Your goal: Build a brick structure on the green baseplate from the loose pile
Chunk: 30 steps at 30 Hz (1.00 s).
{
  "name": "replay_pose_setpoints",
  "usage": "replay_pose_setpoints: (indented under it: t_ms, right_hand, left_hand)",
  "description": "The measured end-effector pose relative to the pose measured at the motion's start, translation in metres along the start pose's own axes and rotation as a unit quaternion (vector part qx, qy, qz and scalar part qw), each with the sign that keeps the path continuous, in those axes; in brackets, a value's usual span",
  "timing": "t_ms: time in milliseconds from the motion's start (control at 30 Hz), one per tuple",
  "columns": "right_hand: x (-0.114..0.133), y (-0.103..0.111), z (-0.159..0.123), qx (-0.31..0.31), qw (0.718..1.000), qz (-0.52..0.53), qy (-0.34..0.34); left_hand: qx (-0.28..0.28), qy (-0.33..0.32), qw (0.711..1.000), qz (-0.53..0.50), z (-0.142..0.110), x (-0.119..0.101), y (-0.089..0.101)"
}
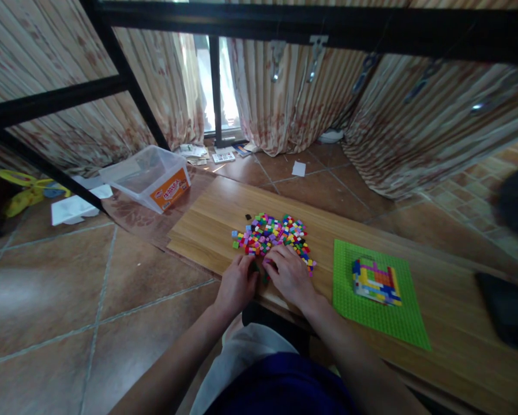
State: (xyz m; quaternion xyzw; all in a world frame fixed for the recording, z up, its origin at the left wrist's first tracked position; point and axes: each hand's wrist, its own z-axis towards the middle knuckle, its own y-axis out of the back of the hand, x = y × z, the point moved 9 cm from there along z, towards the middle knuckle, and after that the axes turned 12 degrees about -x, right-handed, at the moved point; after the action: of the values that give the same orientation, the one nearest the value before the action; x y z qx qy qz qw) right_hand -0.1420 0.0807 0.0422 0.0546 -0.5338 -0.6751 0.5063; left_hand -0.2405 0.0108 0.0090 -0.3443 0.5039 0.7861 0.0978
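A loose pile of small toy building bricks (270, 233) in many colours lies on the wooden bench, just beyond both hands. At the near edge of the pile, my left hand (236, 286) is closed with its fingertips together; something dark green shows by them, too small to make out. My right hand (290, 275) is closed beside it, its thumb and fingers around a purple brick (267, 262). Off to the right, a green baseplate (382, 325) carries a low block of multicoloured bricks (376, 281). A lone black brick (248, 217) sits behind the pile.
The wooden bench (207, 213) runs from left to right. A clear plastic box (150, 173) with an orange label stands past its left end. A black phone-like object (503, 305) rests at the right. Overhead run black metal bars (250, 23), with curtains behind.
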Motion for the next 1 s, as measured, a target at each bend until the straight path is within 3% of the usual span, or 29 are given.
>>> replay_pose_setpoints:
  t_ms: [100, 167, 200, 267, 367, 433, 500, 567, 633, 700, 767, 833, 900, 1000]
  right_hand:
    - [-0.02, 0.01, -0.002, -0.054, 0.992, 0.079, -0.083]
    - [-0.042, 0.015, -0.009, -0.095, 0.962, 0.173, -0.19]
    - [-0.054, 0.015, -0.015, -0.11, 0.931, 0.236, -0.255]
    - [-0.072, 0.009, -0.03, -0.129, 0.837, 0.374, -0.378]
    - [-0.077, 0.005, -0.048, -0.148, 0.694, 0.528, -0.467]
    - [-0.073, 0.008, -0.055, -0.153, 0.643, 0.576, -0.481]
    - [-0.068, 0.01, -0.061, -0.147, 0.623, 0.593, -0.489]
    - [-0.063, 0.01, -0.069, -0.136, 0.626, 0.585, -0.497]
    - [-0.06, 0.008, -0.078, -0.119, 0.66, 0.546, -0.502]
    - [-0.056, 0.006, -0.084, -0.098, 0.724, 0.479, -0.487]
    - [-0.05, 0.007, -0.085, -0.083, 0.798, 0.403, -0.44]
    - [-0.041, 0.009, -0.084, -0.071, 0.854, 0.342, -0.385]
    - [-0.032, 0.01, -0.082, -0.056, 0.885, 0.301, -0.351]
    - [-0.024, 0.009, -0.08, -0.028, 0.905, 0.266, -0.33]
  left_hand:
    - [-0.005, 0.005, 1.0, -0.012, 0.0, -0.003, 0.001]
    - [0.0, 0.01, 1.0, -0.023, 0.0, -0.004, 0.0]
    - [0.005, 0.012, 0.999, -0.03, -0.001, -0.005, -0.002]
    - [0.016, 0.012, 0.999, -0.044, -0.001, -0.008, -0.006]
    - [0.02, 0.007, 0.998, -0.051, 0.0, -0.011, -0.013]
    - [0.019, -0.001, 0.999, -0.044, 0.002, -0.014, -0.015]
    - [0.023, -0.018, 0.999, -0.033, 0.004, -0.019, -0.018]
    - [0.032, -0.037, 0.999, -0.02, 0.007, -0.025, -0.019]
    - [0.047, -0.055, 0.997, -0.003, 0.009, -0.031, -0.021]
    - [0.064, -0.066, 0.996, 0.019, 0.011, -0.035, -0.023]
    - [0.074, -0.068, 0.994, 0.045, 0.014, -0.038, -0.025]
    - [0.078, -0.067, 0.993, 0.065, 0.017, -0.039, -0.028]
    - [0.081, -0.069, 0.991, 0.077, 0.018, -0.039, -0.031]
    - [0.07, -0.085, 0.991, 0.08, 0.019, -0.038, -0.037]
